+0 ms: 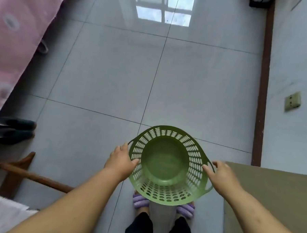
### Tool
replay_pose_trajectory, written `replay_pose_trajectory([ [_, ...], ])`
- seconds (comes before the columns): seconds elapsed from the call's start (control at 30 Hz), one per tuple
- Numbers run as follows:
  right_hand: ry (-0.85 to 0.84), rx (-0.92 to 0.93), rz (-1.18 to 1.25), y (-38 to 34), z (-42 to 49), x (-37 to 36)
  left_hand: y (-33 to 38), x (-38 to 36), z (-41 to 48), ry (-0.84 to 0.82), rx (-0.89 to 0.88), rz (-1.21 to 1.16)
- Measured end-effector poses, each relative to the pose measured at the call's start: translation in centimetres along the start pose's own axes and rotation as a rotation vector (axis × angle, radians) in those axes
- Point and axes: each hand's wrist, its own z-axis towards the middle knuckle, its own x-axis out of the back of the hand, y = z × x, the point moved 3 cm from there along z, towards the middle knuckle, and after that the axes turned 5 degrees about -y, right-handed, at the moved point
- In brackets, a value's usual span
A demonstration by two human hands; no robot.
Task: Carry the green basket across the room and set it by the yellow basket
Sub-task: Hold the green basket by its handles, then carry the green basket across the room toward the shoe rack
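A round green basket [167, 168] with perforated walls and two loop handles hangs empty above the tiled floor, just in front of my feet in purple slippers [141, 201]. My left hand [122, 159] clasps its left rim, thumb inside the wall. My right hand [221, 173] grips the right rim by the handle, thumb hooked inside too. No yellow basket shows in the head view.
A pink-covered bed [16, 38] runs along the left, with dark shoes [13, 130] beside it. A wooden frame [21, 173] lies low at left. A tan flat surface [269, 197] sits at right, beside a white wall with a socket [292, 101]. Grey tiles [133, 70] stretch ahead.
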Motion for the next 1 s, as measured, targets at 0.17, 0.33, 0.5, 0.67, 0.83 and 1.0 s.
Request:
replay_pose_trajectory([
  [0.17,-0.08,-0.203,0.088,3.2,3.3,-5.1,-1.2,-4.1,4.7,-0.085,0.142,-0.051],
  [0.33,-0.07,-0.363,0.112,5.0,5.7,-7.0,-1.8,-6.1,7.6,-0.144,0.239,-0.128],
  [0.5,-0.082,-0.35,0.177,5.8,7.5,-7.3,-2.4,-6.4,10.0,-0.129,0.31,-0.345],
  [0.67,-0.069,-0.3,0.171,3.1,7.4,-4.9,-1.5,-5.0,10.1,-0.1,0.304,-0.506],
  [0.83,-0.046,-0.228,0.167,-0.7,7.0,0.0,0.4,0.5,8.6,-0.026,0.288,-0.626],
  [1.0,-0.006,-0.095,0.149,-5.6,5.6,6.9,2.7,7.4,6.0,0.048,0.194,-0.736],
])
